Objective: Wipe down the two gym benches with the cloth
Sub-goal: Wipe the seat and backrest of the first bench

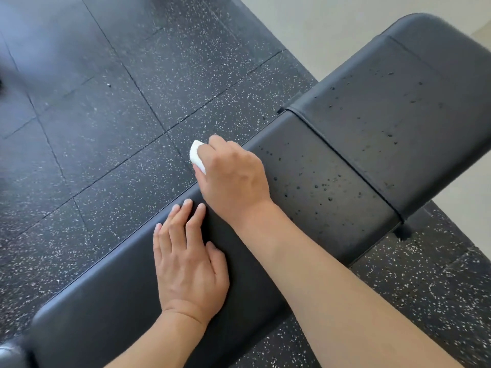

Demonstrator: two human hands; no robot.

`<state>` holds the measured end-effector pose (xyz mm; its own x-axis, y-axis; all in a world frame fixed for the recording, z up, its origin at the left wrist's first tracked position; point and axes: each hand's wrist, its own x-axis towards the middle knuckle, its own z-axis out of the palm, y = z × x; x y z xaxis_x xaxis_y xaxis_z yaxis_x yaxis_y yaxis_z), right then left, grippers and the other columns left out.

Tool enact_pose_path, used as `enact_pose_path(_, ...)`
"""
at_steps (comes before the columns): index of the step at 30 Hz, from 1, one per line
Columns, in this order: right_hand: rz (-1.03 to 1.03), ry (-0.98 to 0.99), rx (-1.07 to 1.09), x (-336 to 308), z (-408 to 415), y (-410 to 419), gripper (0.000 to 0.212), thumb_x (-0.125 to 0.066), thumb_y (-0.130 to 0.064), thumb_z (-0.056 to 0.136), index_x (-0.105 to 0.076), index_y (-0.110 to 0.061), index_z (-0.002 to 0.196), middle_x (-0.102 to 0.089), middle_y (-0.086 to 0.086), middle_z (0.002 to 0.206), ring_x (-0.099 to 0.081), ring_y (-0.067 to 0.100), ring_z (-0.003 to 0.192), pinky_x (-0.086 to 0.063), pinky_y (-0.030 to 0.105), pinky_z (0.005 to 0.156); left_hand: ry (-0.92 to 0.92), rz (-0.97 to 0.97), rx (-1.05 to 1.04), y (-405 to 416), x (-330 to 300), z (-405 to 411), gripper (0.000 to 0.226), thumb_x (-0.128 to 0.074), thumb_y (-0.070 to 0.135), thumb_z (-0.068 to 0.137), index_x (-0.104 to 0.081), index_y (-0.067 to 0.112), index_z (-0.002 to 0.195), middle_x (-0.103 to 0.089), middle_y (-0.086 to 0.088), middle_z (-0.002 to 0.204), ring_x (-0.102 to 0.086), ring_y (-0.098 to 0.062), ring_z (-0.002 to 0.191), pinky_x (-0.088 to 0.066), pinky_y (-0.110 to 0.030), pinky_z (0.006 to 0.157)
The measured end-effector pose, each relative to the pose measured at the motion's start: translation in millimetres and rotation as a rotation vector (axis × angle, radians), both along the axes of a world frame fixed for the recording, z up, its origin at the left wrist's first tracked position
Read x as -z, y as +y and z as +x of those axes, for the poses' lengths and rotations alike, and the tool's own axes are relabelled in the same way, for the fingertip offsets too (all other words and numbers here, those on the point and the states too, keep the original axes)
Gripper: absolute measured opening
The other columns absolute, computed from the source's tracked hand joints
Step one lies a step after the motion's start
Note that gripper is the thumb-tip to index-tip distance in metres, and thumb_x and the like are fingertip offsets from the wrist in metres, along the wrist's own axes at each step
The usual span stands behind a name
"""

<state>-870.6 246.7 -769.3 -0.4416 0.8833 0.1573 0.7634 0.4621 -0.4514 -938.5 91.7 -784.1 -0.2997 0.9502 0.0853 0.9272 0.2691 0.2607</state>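
A black padded gym bench (332, 187) runs diagonally from the lower left to the upper right. Its wider back pad (414, 107) and the middle of the seat pad are dotted with dark droplets. My right hand (233, 176) is closed on a small white cloth (197, 156) at the far left edge of the seat pad. Only a corner of the cloth shows past my fingers. My left hand (188, 264) lies flat on the pad just behind it, fingers spread, holding nothing. Only this one bench is in view.
Black rubber floor tiles (106, 115) with white speckles lie all around the bench. A pale floor or wall (305, 25) shows at the upper right. A dark shiny object (8, 351) sits at the bottom left corner.
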Motion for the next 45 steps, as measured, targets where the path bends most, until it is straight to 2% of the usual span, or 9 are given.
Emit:
enact_pose_path(3,0.056,0.051,0.001,1,48,-43,0.028,-0.058,-0.027,0.103,-0.07,-0.021,0.127,-0.056,-0.002,0.088,-0.053,0.022,0.074,-0.047,0.034,0.061,0.009,-0.015,0.006,-1,0,1,0.061,-0.041,0.022,0.089,-0.054,0.001,0.145,-0.048,-0.018,0.153,-0.039,-0.042,0.148,-0.029,-0.064,0.121)
enact_pose_path(11,0.113,0.05,-0.041,6,185,-121,0.015,-0.07,-0.016,0.099,-0.08,-0.016,0.11,-0.043,-0.002,0.072,-0.039,0.023,0.06,-0.045,0.035,0.051,0.011,-0.021,-0.01,-2,3,-2,0.062,-0.042,0.024,0.089,-0.052,0.007,0.147,-0.046,-0.014,0.156,-0.038,-0.039,0.149,-0.024,-0.061,0.125)
enact_pose_path(14,0.192,0.038,0.018,8,157,-104,0.016,-0.066,-0.017,0.101,-0.079,-0.018,0.111,-0.039,-0.004,0.074,-0.035,0.019,0.062,-0.04,0.031,0.052,0.011,-0.022,-0.008,-2,3,-1,0.062,-0.041,0.025,0.089,-0.051,0.008,0.148,-0.046,-0.013,0.156,-0.037,-0.038,0.149,-0.022,-0.059,0.126)
enact_pose_path(19,0.159,0.031,0.133,6,60,-39,0.032,-0.056,-0.026,0.104,-0.069,-0.022,0.132,-0.059,-0.002,0.089,-0.057,0.022,0.075,-0.042,0.034,0.061,0.011,-0.031,-0.01,-3,2,-1,0.062,-0.04,0.025,0.09,-0.05,0.007,0.148,-0.045,-0.014,0.157,-0.035,-0.038,0.15,-0.02,-0.058,0.127)
enact_pose_path(23,0.074,-0.003,0.142,1,16,-4,0.019,-0.058,-0.024,0.102,-0.07,-0.019,0.115,-0.064,-0.002,0.098,-0.064,0.023,0.082,-0.037,0.031,0.058,0.003,-0.018,-0.004,-2,0,0,0.062,-0.04,0.024,0.09,-0.051,0.004,0.147,-0.046,-0.017,0.156,-0.037,-0.041,0.148,-0.025,-0.062,0.124)
enact_pose_path(30,0.121,0.059,0.099,4,88,-69,0.033,-0.059,-0.025,0.105,-0.066,-0.024,0.137,-0.048,-0.004,0.085,-0.048,0.019,0.073,-0.039,0.03,0.063,0.004,-0.013,-0.005,-2,1,1,0.061,-0.039,0.024,0.09,-0.052,0.004,0.146,-0.046,-0.017,0.155,-0.038,-0.041,0.148,-0.027,-0.063,0.122)
enact_pose_path(37,0.17,0.021,0.25,18,216,-101,0.017,-0.063,-0.023,0.105,-0.077,-0.015,0.112,-0.048,-0.002,0.077,-0.046,0.022,0.064,-0.041,0.031,0.058,0.005,-0.005,-0.003,-2,0,1,0.061,-0.041,0.023,0.09,-0.053,0.003,0.146,-0.047,-0.018,0.155,-0.039,-0.042,0.147,-0.027,-0.063,0.123)
enact_pose_path(41,0.138,0.054,0.532,12,169,-97,0.013,-0.066,-0.02,0.1,-0.073,-0.01,0.102,-0.05,0.001,0.077,-0.045,0.024,0.065,-0.034,0.031,0.056,-0.003,0.008,-0.006,-3,1,0,0.061,-0.041,0.023,0.09,-0.053,0.002,0.146,-0.048,-0.02,0.154,-0.04,-0.043,0.147,-0.026,-0.064,0.122)
enact_pose_path(45,0.069,0.069,0.331,6,77,-108,0.024,-0.067,-0.021,0.099,-0.072,-0.014,0.122,-0.054,-0.002,0.082,-0.05,0.021,0.069,-0.045,0.035,0.057,-0.008,0.004,-0.01,-3,1,0,0.06,-0.041,0.022,0.09,-0.052,0.003,0.146,-0.046,-0.019,0.155,-0.038,-0.042,0.148,-0.025,-0.063,0.123)
